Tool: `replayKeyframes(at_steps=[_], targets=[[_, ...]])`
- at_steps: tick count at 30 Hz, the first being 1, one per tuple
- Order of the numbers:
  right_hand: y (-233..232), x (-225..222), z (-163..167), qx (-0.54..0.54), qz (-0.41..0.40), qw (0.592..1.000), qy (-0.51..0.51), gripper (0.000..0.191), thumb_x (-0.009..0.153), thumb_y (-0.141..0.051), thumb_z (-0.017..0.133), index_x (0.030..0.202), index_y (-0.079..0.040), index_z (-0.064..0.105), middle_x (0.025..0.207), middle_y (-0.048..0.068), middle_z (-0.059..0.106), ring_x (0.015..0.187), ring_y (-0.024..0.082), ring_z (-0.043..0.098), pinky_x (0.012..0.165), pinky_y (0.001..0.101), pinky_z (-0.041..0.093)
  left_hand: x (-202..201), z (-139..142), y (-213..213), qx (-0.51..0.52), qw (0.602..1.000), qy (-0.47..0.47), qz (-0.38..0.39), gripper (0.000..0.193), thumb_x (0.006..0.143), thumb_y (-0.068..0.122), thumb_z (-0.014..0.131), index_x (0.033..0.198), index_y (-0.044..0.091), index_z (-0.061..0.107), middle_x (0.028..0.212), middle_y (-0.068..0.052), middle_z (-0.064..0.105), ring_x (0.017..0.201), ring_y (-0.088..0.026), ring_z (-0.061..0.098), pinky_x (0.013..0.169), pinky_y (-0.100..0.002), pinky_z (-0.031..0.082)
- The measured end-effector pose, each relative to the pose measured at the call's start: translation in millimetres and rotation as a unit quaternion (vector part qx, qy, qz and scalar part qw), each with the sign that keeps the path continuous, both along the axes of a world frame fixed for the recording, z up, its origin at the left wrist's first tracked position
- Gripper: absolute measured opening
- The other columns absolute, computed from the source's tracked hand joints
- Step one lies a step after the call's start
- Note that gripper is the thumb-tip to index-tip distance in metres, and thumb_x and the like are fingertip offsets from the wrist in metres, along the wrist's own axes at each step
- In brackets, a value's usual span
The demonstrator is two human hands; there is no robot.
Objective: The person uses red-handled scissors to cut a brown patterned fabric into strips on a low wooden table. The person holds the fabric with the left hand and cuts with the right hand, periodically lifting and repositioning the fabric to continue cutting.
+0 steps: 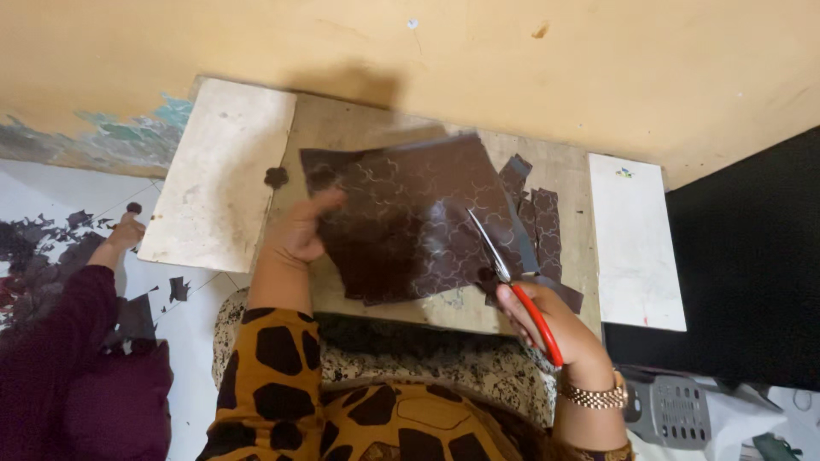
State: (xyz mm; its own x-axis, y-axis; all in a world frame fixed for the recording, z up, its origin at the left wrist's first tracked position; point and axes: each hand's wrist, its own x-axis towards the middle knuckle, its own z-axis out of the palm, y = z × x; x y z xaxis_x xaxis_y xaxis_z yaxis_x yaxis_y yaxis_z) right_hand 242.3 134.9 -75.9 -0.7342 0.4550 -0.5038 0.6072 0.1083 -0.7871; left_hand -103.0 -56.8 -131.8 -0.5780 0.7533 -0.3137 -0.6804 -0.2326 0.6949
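Your right hand (551, 320) is curled shut around the red handles of a pair of scissors (504, 269), wrist low near your lap, a gold-coloured watch (595, 396) on that wrist. Its silver blades point up and to the left, lying across the lower right part of a dark brown sheet (410, 218) marked with a pale curving pattern — whether the blades are parted or closed on the material cannot be told at this size. Your left hand (299, 230) holds the sheet's left edge, thumb lying on top and pointing toward the sheet, fingers tucked behind it. The sheet lies over a worn wooden board (342, 119) that serves as your counter, tilted a little, with its upper right corner lifted and glossy. Just beside the sheet on the right lie several narrow cut strips (542, 222) of the same patterned material, overlapping each other. One small dark cut piece (276, 177) sits on the board near the sheet's upper left corner. At far left another person's hand (126, 230), in a maroon sleeve, pinches a small dark scrap over the white floor (192, 320), where more dark offcuts (51, 235) are scattered.
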Motion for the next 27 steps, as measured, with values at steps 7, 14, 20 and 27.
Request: replayKeyframes(at_steps=[7,14,20,27], targets=[[-0.2,-6.9,-46.4,-0.041,0.025,0.998,-0.05,0.063,0.089,-0.073,0.043,0.067,-0.015,0.053,0.051,-0.006,0.045,0.039,0.008,0.043,0.037,0.0236,0.042,11.1,-22.8,27.1,-0.269,0.956,0.072,-0.089,0.037,0.085,0.017,0.076,0.113,-0.006,0.068,0.103,-0.015,0.073,0.09,-0.027,0.071,0.075,-0.044,0.058],[0.3,-5.6,-40.6,-0.075,-0.013,0.997,-0.001,0.06,0.094,-0.067,0.046,0.07,-0.012,0.05,0.053,-0.004,0.045,0.043,0.008,0.043,0.04,0.0237,0.037,18.2,-17.7,23.6,-0.407,0.884,0.154,-0.167,0.062,0.088,0.027,0.088,0.121,-0.015,0.057,0.087,-0.014,0.059,0.078,-0.031,0.045,0.066,-0.044,0.042],[-10.7,-8.8,-27.9,-0.047,-0.004,0.999,-0.015,0.056,0.094,-0.063,0.048,0.074,-0.011,0.053,0.054,-0.004,0.046,0.045,0.009,0.045,0.043,0.0252,0.04,21.7,-26.7,44.7,-0.35,0.879,0.315,-0.077,0.078,0.09,0.028,0.074,0.15,-0.006,0.037,0.093,-0.016,0.071,0.083,-0.026,0.069,0.072,-0.037,0.055],[-15.8,-4.1,-14.2,-0.042,-0.013,0.994,0.102,0.056,0.096,-0.061,0.05,0.073,-0.01,0.054,0.058,-0.004,0.048,0.049,0.009,0.044,0.045,0.0255,0.038,28.5,9.9,39.5,-0.062,0.993,0.067,-0.074,0.055,0.085,0.016,0.078,0.132,-0.008,0.061,0.119,-0.013,0.071,0.106,-0.026,0.068,0.091,-0.04,0.057]])
